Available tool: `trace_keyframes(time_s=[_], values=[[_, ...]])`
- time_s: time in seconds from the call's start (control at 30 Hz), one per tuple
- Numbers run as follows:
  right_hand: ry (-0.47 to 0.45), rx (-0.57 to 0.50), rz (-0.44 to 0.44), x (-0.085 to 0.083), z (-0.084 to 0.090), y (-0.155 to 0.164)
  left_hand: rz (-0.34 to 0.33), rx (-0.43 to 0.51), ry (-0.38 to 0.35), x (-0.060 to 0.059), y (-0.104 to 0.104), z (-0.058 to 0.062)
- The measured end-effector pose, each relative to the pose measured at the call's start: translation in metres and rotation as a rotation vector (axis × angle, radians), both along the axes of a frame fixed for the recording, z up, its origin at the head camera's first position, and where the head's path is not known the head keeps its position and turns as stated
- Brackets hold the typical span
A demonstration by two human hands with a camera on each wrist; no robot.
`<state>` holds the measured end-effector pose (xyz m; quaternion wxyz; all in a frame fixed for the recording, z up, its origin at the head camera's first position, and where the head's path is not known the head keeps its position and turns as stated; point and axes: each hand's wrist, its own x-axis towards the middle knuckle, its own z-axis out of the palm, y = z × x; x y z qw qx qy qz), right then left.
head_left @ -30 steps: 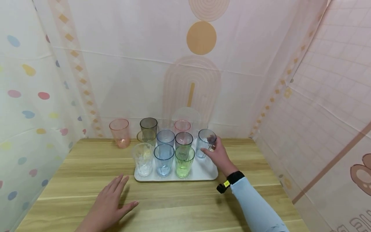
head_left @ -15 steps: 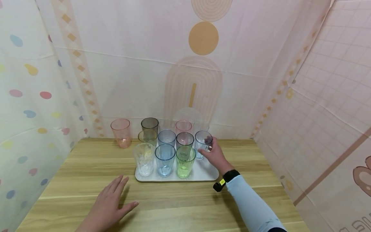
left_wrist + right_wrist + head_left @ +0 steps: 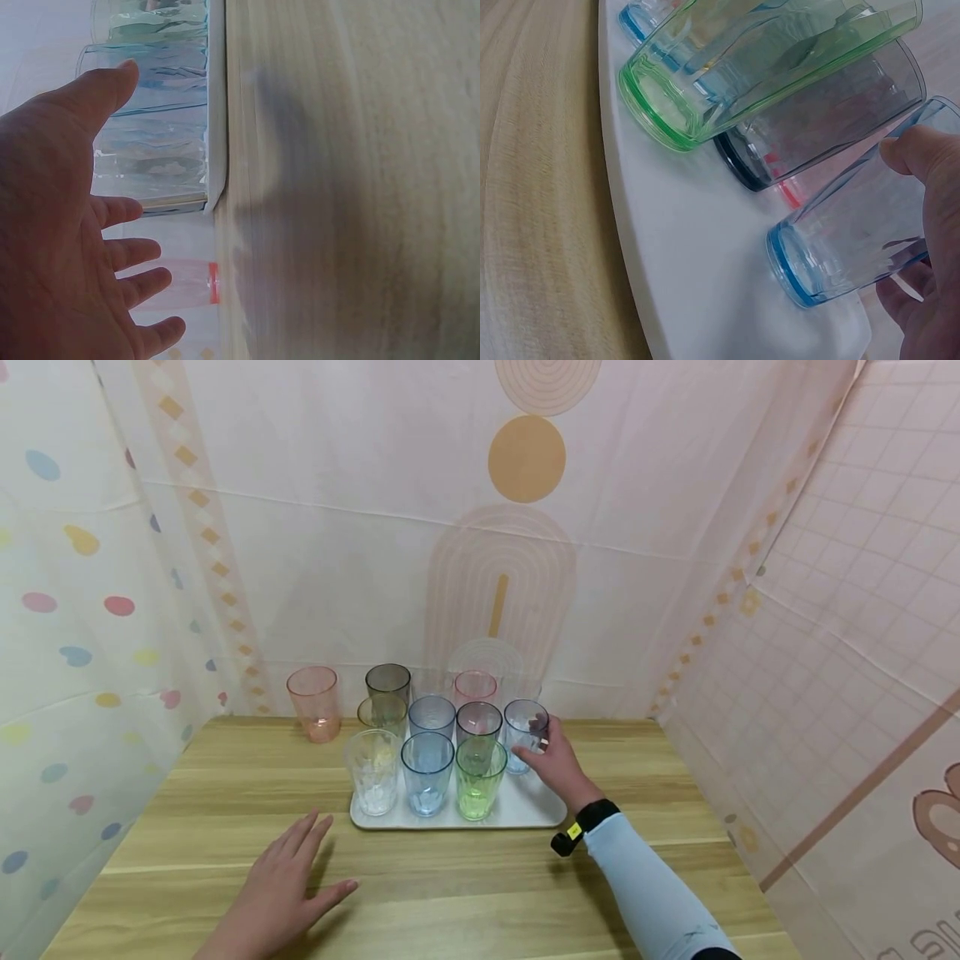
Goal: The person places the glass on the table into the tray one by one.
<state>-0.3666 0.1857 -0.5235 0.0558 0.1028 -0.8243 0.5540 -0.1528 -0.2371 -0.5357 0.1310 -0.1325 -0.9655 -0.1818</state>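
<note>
Ten or so tumblers stand at the far middle of the wooden counter (image 3: 450, 893), most of them packed on a white tray (image 3: 525, 814), and the right hand (image 3: 555, 760) grips the pale blue tumbler (image 3: 525, 731) at the tray's 2 o'clock corner, thumb and fingers curled round its upper wall. The right wrist view shows what the head view cannot: that tumbler's thick blue base (image 3: 795, 270) sits flat on the tray (image 3: 682, 247), just beside a dark grey tumbler (image 3: 817, 127) and a green tumbler (image 3: 757, 67), with the thumb (image 3: 922, 157) pressed on its side. The head view alone gives the whole layout: a clear tumbler (image 3: 372, 771), a blue tumbler (image 3: 427, 772) and the green one (image 3: 477, 777) along the tray's near edge, more behind them, and a pink tumbler (image 3: 313, 702) standing apart on the counter at 10 o'clock from the tray. The left hand (image 3: 281, 893) lies flat on the counter at 7 o'clock from the tray, fingers spread and straight, holding nothing. The left wrist view shows its palm (image 3: 52, 247) held open near the tray's rim (image 3: 216, 112), with the clear and blue tumblers beyond it. A black wristband with a small yellow tag (image 3: 577, 831) sits on the right wrist above a light blue sleeve (image 3: 645, 893); any writing on the tag is too small to read.
</note>
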Motion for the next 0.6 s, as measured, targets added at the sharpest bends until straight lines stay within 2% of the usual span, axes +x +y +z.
trace_keyframes(time_s=[0.37,0.5,0.6], values=[[-0.036,0.005,0.014,-0.001,-0.001,0.001,-0.01,0.003,0.011,-0.002,-0.001,0.002],[-0.043,0.02,0.004,0.01,0.001,0.006,-0.019,0.001,0.042,-0.003,-0.003,0.0],[-0.048,0.086,-0.016,0.024,0.002,0.015,-0.022,-0.004,0.064,-0.005,-0.006,-0.001]])
